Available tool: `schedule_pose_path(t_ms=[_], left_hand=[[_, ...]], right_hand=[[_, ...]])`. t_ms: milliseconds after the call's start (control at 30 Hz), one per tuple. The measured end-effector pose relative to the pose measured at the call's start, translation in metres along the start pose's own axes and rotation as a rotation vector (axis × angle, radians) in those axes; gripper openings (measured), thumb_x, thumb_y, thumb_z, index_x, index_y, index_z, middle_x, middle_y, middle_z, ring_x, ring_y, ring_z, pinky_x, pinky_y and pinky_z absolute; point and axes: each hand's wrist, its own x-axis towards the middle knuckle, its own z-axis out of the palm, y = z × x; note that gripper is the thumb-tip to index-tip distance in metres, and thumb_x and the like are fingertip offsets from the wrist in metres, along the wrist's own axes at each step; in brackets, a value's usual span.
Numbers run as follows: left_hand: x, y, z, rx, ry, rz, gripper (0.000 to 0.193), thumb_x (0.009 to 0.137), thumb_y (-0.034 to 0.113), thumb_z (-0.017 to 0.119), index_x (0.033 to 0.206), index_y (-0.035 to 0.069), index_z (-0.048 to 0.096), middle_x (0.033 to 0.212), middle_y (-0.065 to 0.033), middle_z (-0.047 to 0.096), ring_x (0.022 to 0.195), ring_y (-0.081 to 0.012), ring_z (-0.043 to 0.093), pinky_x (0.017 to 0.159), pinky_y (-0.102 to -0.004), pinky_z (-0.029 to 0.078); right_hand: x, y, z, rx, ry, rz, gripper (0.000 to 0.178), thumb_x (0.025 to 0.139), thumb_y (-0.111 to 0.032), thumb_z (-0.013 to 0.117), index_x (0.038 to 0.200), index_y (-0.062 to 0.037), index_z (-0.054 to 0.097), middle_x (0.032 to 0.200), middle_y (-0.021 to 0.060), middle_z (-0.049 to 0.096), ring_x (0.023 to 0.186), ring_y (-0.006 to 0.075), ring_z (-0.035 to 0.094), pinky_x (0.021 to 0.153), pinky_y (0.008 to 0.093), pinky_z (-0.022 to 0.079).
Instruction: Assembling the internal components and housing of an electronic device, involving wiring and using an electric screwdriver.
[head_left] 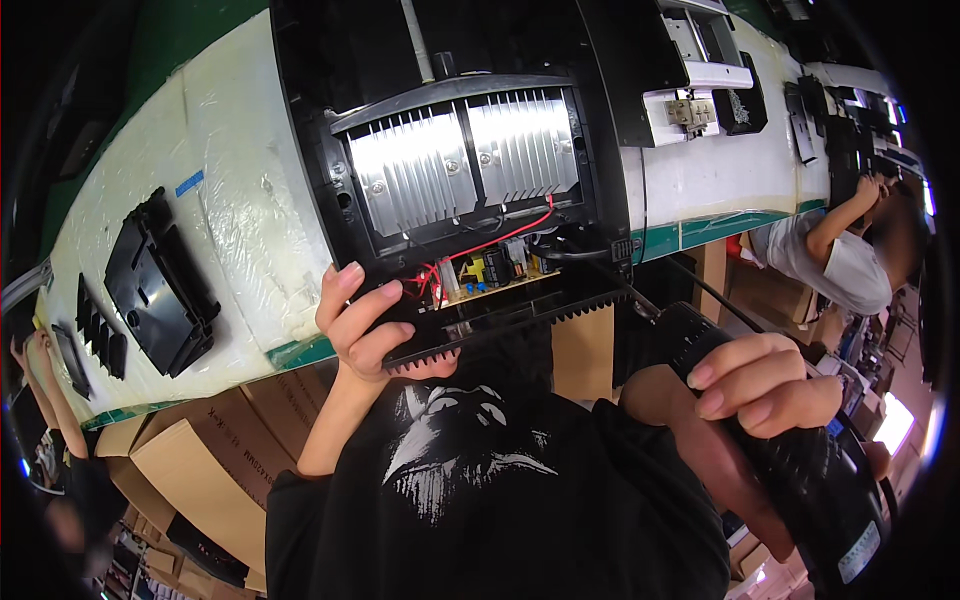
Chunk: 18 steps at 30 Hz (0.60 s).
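A black device housing [310, 150] lies open in front of me. Two finned silver heat sinks, left [415, 175] and right [525, 150], are screwed inside it. Along its near side, a circuit board [486, 274] with a yellow part shows beneath a red wire [500, 240]. My left hand [360, 325] grips the toothed black near edge at its left end. My right hand [765, 385] is wrapped round a black electric screwdriver [805, 490]. The screwdriver's thin bit points at the housing's near right corner, beside a black cable; whether the tip touches a screw is hidden.
Left on the white-covered bench [240, 240] lie a large black plastic part [165, 285], small black pieces [100, 335] and blue tape [189, 183]. A metal bracket assembly [690, 115] stands right. Cardboard boxes [215, 450] are below the bench. Other people work at far left and right [840, 250].
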Motion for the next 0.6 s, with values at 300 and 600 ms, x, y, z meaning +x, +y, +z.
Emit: schedule_pose_path(t_ms=[300,600], left_hand=[[-0.002,0.000,0.003,-0.039,0.018,0.013,0.039,0.073,0.042,0.069,0.086,0.015,0.044,0.102,-0.0059,0.056,0.111,-0.0304,0.045,0.103,-0.0445,0.032],[0.002,-0.001,0.006,0.046,0.028,0.061,0.045,0.075,0.052,0.060,0.085,0.012,0.040,0.096,-0.0093,0.054,0.108,-0.0338,0.048,0.097,-0.0440,0.037]], right_hand=[[-0.008,0.012,0.008,0.063,0.215,-0.078,0.078,0.080,-0.070,0.046,0.128,-0.0094,0.036,0.081,0.0105,0.045,0.050,0.0180,0.048,0.043,0.0297,0.044],[-0.015,0.023,0.021,0.097,0.401,-0.163,0.078,0.081,-0.067,0.047,0.141,-0.0197,0.029,0.084,0.0115,0.046,0.051,0.0183,0.048,0.044,0.0305,0.045]])
